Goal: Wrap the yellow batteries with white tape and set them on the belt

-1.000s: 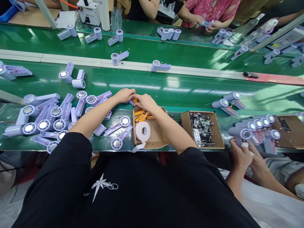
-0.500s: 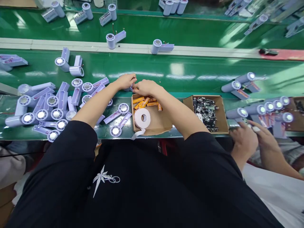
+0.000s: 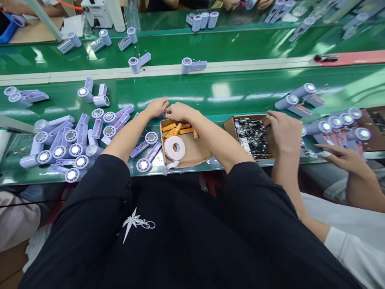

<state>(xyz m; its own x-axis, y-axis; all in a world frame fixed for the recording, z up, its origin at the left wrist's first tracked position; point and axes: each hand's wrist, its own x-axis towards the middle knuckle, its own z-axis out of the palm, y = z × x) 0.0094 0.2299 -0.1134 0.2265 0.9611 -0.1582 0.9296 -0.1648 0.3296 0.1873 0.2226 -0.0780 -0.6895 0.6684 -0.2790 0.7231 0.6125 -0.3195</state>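
One long green belt (image 3: 255, 86) runs left to right, glossy and streaked with light. Over on the left, a heap of lilac housings (image 3: 82, 149), smooth plastic, each a round barrel with a slim channelled handle, pointing every which way. Near and central, an open cardboard box (image 3: 197, 154), matt brown; right of it, a second box (image 3: 230, 127) of flat, dark, jumbled parts, a co-worker's hand (image 3: 284, 128) at its right side. And here they are, the person's left hand (image 3: 156, 108) and right hand (image 3: 180, 111), together at the central box's far edge, fingers bent inward. In that box, a tape roll (image 3: 169, 149): pale, flat disc, loose end trailing near. Beyond it, shiny orange cylinders (image 3: 177, 129), some lying roughly left to right, others slanting, the rightmost pointing near. Smallest of all, a lilac sliver (image 3: 165, 113) shows where the fingertips meet, mostly covered; its long axis, its direction and whether either hand grips it cannot be told.
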